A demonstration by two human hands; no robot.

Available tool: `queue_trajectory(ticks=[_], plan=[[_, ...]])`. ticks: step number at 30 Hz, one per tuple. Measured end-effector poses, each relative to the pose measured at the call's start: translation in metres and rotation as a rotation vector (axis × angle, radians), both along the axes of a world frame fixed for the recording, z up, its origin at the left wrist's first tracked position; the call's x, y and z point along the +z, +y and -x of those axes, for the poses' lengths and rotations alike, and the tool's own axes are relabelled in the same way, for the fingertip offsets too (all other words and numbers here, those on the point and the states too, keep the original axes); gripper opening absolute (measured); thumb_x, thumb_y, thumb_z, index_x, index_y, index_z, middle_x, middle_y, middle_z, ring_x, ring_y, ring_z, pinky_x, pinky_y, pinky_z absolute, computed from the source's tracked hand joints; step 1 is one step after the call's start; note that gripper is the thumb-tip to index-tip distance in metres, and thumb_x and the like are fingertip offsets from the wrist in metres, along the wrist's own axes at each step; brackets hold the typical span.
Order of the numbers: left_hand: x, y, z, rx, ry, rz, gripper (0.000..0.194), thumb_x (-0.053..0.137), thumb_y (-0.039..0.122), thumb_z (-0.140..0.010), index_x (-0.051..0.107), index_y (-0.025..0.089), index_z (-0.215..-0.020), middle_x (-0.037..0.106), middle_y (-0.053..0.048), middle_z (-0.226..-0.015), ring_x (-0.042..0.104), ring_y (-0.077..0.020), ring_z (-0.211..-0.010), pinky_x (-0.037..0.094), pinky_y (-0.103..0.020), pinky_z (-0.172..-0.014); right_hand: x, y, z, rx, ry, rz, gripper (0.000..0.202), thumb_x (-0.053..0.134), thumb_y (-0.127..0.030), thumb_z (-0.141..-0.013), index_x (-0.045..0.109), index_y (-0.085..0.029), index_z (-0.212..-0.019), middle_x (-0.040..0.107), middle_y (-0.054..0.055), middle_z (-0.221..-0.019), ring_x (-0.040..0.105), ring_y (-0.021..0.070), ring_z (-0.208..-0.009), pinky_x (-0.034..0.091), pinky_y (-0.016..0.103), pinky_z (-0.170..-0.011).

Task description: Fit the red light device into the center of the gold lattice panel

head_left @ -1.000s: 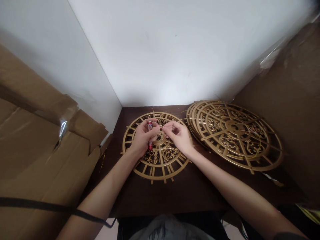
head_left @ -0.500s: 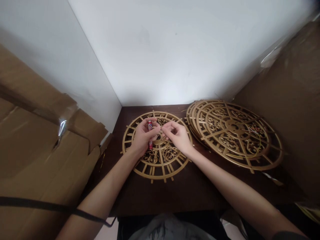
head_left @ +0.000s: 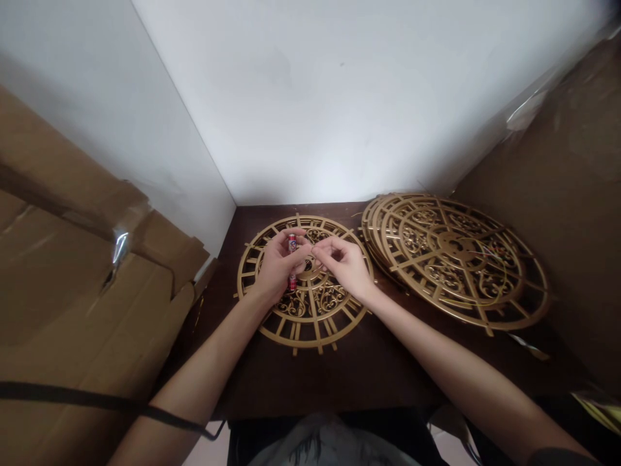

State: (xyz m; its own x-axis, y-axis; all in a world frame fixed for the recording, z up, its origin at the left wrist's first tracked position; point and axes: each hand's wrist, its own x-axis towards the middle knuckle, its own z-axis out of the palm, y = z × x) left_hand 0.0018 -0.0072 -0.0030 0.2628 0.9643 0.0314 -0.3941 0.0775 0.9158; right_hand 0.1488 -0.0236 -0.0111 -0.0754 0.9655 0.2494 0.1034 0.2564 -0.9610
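A gold openwork clock face [head_left: 319,329] with bar numerals and scrollwork lies flat on the dark table. Above its centre, my left hand [head_left: 276,265] is closed around a slim red printed cylinder [head_left: 292,244] that looks like batteries end to end. The thumb crosses its middle and hides that part. My right hand [head_left: 343,262] is closed in a pinch, its fingertips meeting those of my left hand. Whatever is between those fingertips is too small to make out.
To the right, several more gold clock faces [head_left: 485,317] are stacked, with thin yellow strands on top. Cardboard [head_left: 72,291] stands at the left, and a brown box [head_left: 557,194] at the right. A white wall [head_left: 330,116] closes off the back of the dark table [head_left: 330,388].
Both hands keep almost the same place and grip. The fingertips of my right hand have shifted very slightly against my left hand's.
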Motion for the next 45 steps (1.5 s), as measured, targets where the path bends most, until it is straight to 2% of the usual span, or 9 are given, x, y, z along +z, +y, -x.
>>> queue_trajectory(ticks=[8,13,19,24,31,35,40,45], plan=[[0.001,-0.001,-0.001,0.016,0.022,0.011,0.032,0.073,0.016,-0.068,0.057,0.016,-0.096,0.053,0.003,-0.078,0.034,0.0019,-0.044,0.024,-0.015,-0.039,-0.001,0.002,0.000,0.009,0.155,0.070,0.020,0.065,-0.035,-0.078,0.062,-0.016,-0.076,0.063,-0.001,-0.062,0.054,0.0092,-0.049,0.044,0.022,-0.051],[0.000,-0.002,-0.001,0.038,0.050,0.004,0.034,0.072,0.016,-0.068,0.056,0.016,-0.098,0.054,0.002,-0.078,0.037,0.0009,-0.045,0.027,-0.015,-0.040,-0.001,0.002,-0.001,-0.001,0.165,0.047,0.021,0.065,-0.038,-0.078,0.062,-0.017,-0.078,0.063,-0.001,-0.063,0.054,0.0097,-0.051,0.045,0.023,-0.053],[0.000,-0.002,-0.002,0.000,0.056,-0.008,0.034,0.072,0.018,-0.069,0.057,0.016,-0.099,0.053,0.003,-0.076,0.036,0.0002,-0.045,0.026,-0.015,-0.040,0.000,0.002,-0.001,-0.029,0.156,0.058,0.021,0.066,-0.038,-0.077,0.064,-0.016,-0.078,0.060,-0.002,-0.061,0.053,0.0098,-0.052,0.044,0.023,-0.051],[0.005,0.000,-0.004,0.026,-0.030,0.079,0.022,0.064,0.021,-0.075,0.058,0.014,-0.095,0.053,0.000,-0.073,0.036,-0.0016,-0.047,0.023,-0.015,-0.040,0.000,0.003,-0.001,-0.033,0.170,0.079,0.022,0.067,-0.037,-0.076,0.064,-0.016,-0.078,0.060,-0.002,-0.059,0.052,0.0092,-0.051,0.044,0.023,-0.052],[0.010,-0.001,-0.004,0.003,-0.048,0.138,0.024,0.058,0.015,-0.072,0.061,0.012,-0.096,0.054,-0.001,-0.072,0.041,-0.0038,-0.048,0.027,-0.016,-0.039,-0.001,0.005,-0.002,-0.037,0.221,0.088,0.022,0.069,-0.038,-0.073,0.065,-0.017,-0.076,0.062,-0.002,-0.061,0.053,0.0092,-0.052,0.045,0.023,-0.054],[0.007,-0.003,-0.003,-0.072,0.015,0.093,0.029,0.063,0.022,-0.075,0.060,0.013,-0.102,0.056,0.000,-0.069,0.041,-0.0042,-0.048,0.031,-0.016,-0.039,-0.001,0.006,-0.002,-0.053,0.254,0.114,0.026,0.071,-0.041,-0.071,0.065,-0.017,-0.077,0.064,0.000,-0.063,0.055,0.0099,-0.054,0.047,0.024,-0.056],[0.003,-0.004,-0.003,-0.077,0.117,-0.023,0.034,0.065,0.027,-0.078,0.052,0.017,-0.108,0.059,0.001,-0.067,0.045,-0.0053,-0.045,0.037,-0.017,-0.039,-0.001,0.006,-0.002,-0.075,0.292,0.112,0.024,0.072,-0.039,-0.070,0.064,-0.016,-0.075,0.064,-0.001,-0.062,0.055,0.0095,-0.055,0.047,0.024,-0.057],[0.003,-0.004,-0.002,-0.114,0.186,-0.064,0.030,0.063,0.030,-0.080,0.051,0.016,-0.104,0.060,0.002,-0.063,0.046,-0.0054,-0.041,0.040,-0.018,-0.039,-0.001,0.006,-0.002,-0.082,0.312,0.110,0.024,0.072,-0.038,-0.071,0.064,-0.015,-0.076,0.062,-0.001,-0.061,0.055,0.0090,-0.055,0.047,0.024,-0.058]])
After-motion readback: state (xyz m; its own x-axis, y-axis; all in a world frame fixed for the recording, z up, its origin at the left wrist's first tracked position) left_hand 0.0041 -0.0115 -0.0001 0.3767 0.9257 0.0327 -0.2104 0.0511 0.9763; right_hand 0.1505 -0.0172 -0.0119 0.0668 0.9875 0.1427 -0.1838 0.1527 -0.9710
